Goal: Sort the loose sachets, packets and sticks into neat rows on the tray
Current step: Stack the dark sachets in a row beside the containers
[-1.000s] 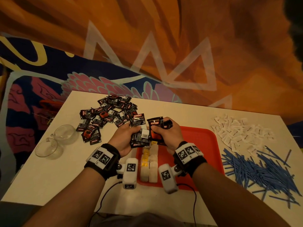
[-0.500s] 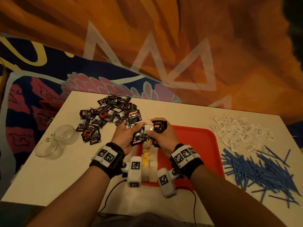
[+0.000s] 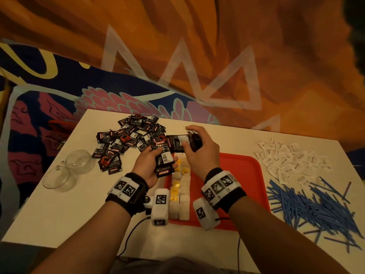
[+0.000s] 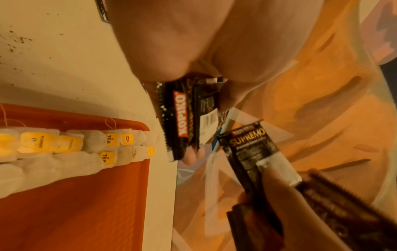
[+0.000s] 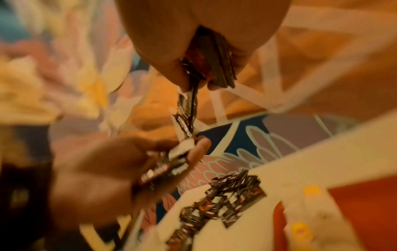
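White tabletop (image 3: 59,210) under your arms carries the red tray (image 3: 243,175) with its teabag rows (image 3: 181,194). Your left hand (image 3: 152,167) grips several black coffee sachets (image 3: 165,165) at the tray's far left corner; just beyond, your right hand (image 3: 201,153) pinches another sachet bundle (image 3: 177,143). Farther left sprawls the loose sachet pile (image 3: 128,141).
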